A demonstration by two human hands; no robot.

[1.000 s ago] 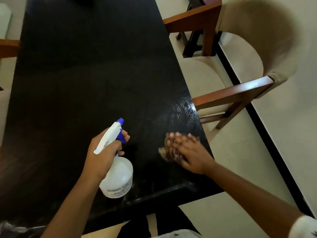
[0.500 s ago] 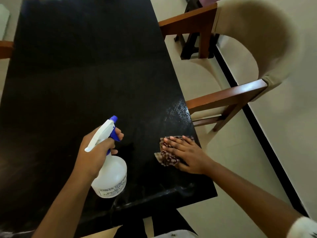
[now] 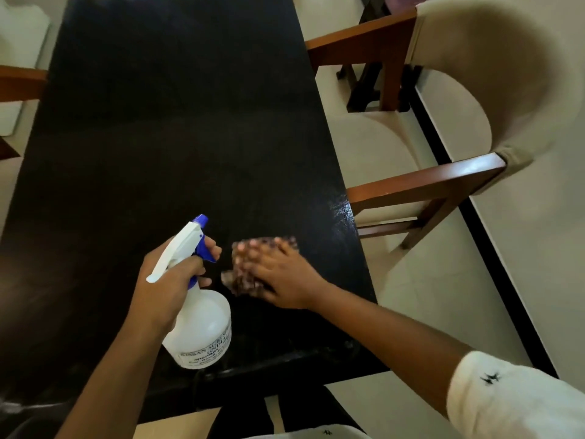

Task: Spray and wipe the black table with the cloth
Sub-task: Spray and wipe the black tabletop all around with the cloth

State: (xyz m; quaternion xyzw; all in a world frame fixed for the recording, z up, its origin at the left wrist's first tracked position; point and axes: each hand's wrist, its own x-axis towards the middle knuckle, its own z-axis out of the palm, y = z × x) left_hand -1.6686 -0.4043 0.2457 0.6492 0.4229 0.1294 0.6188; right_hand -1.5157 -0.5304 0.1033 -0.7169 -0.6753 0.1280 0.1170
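The black table (image 3: 177, 128) fills most of the view, with a wet sheen near its right edge. My left hand (image 3: 167, 277) grips the neck of a white spray bottle (image 3: 202, 331) with a blue nozzle, held above the near part of the table. My right hand (image 3: 281, 274) presses flat, fingers straight, on a brown patterned cloth (image 3: 243, 280) lying on the table just right of the bottle. The hand and cloth are blurred by motion, and the hand hides much of the cloth.
A chair (image 3: 443, 182) with wooden arms and beige upholstery stands close to the table's right side. Another wooden chair arm (image 3: 22, 80) shows at the left edge. Pale floor tiles with a black strip run along the right.
My right hand has slid the cloth leftward across the table, closer to the spray bottle. My left hand keeps holding the bottle in about the same place.
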